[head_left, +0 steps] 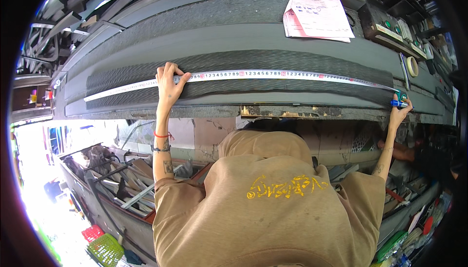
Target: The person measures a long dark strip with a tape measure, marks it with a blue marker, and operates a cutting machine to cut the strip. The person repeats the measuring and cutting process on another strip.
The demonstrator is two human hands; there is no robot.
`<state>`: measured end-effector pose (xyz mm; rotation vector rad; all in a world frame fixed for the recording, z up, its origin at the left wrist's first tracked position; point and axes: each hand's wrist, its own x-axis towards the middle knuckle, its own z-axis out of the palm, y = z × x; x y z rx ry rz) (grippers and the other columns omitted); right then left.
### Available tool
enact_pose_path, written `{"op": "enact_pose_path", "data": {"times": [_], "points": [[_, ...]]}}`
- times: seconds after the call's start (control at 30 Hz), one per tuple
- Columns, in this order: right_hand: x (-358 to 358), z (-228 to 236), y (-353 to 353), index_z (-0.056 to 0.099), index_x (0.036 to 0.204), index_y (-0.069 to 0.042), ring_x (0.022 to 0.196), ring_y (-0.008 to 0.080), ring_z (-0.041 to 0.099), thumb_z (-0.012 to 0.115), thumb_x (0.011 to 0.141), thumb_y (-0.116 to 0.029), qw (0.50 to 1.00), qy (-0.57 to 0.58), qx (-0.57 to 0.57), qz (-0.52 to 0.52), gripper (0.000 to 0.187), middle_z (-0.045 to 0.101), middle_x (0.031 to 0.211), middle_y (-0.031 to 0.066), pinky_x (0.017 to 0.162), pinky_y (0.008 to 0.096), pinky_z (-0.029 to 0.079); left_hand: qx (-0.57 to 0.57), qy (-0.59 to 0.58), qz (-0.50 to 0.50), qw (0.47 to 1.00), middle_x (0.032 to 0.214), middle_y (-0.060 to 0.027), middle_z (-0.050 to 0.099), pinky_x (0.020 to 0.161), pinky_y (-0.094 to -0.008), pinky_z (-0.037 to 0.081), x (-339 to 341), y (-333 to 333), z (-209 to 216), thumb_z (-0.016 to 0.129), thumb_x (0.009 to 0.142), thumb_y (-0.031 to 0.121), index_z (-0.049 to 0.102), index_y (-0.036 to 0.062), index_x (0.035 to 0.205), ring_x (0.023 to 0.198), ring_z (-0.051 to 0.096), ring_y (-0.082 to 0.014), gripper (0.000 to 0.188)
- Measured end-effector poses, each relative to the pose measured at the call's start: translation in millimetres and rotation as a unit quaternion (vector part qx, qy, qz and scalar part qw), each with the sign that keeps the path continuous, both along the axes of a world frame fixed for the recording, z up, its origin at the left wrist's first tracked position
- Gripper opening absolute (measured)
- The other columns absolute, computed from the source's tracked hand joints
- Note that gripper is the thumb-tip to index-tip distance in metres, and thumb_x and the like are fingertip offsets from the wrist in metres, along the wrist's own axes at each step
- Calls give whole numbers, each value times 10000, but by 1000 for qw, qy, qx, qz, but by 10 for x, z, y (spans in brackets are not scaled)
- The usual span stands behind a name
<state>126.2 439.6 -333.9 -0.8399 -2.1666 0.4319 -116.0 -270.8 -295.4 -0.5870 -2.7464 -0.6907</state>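
A long strip of dark, finely ridged material (pixel 292 60), like pleated mesh, lies lengthwise on the grey workbench (pixel 234 35). The white blade of a tape measure (pixel 263 75) is stretched along it from left to right, bowing slightly. Toward the left part of the strip, my left hand (pixel 171 81) has its fingers bent over the blade, with the thumb against it. At the strip's right end, my right hand (pixel 401 112) grips the teal tape measure case (pixel 401 94). A small blue object (pixel 398 104) is in that hand too; its kind is unclear.
Pink and white papers (pixel 319 17) lie at the back of the bench. At the far right are a control box with green buttons (pixel 392 26) and a tape roll (pixel 412 66). Profiles crowd the rack (pixel 58 38) at left. Offcuts fill a bin (pixel 124 184) behind me; another person's arm (pixel 402 151) shows at right.
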Motion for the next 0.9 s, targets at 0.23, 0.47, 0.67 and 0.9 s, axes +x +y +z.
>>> {"op": "enact_pose_path", "data": {"times": [0.23, 0.47, 0.67, 0.9], "points": [[-13, -21, -32, 419, 1139, -46, 1079, 332, 536, 754, 792, -392, 1000, 20, 10, -2, 594, 545, 1191, 222, 950, 384, 388, 3, 3, 0, 1000, 916, -31, 539, 872, -383, 324, 15, 5, 5, 713, 778, 339, 568, 58, 771, 918, 425, -265, 317], [-26, -29, -45, 417, 1142, -44, 1085, 331, 537, 752, 790, -406, 1000, 26, 3, -5, 607, 543, 1197, 228, 958, 387, 386, 1, 1, 0, 1000, 910, -30, 538, 873, -384, 322, 12, -1, 2, 705, 787, 362, 569, 58, 773, 918, 425, -260, 333], [-36, -61, -41, 412, 1129, -44, 1087, 328, 538, 751, 793, -405, 999, 47, 22, 7, 599, 541, 1208, 227, 963, 389, 385, -6, 3, 1, 1000, 906, -29, 540, 873, -386, 325, -3, -7, -7, 703, 788, 356, 571, 59, 775, 915, 429, -262, 326], [-43, -71, -36, 412, 1129, -41, 1081, 325, 542, 753, 793, -395, 999, 52, 11, 5, 596, 541, 1208, 219, 955, 388, 394, -6, 2, 1, 1000, 909, -33, 545, 871, -383, 329, -5, 3, 11, 708, 781, 345, 574, 54, 773, 913, 434, -262, 321]]}}
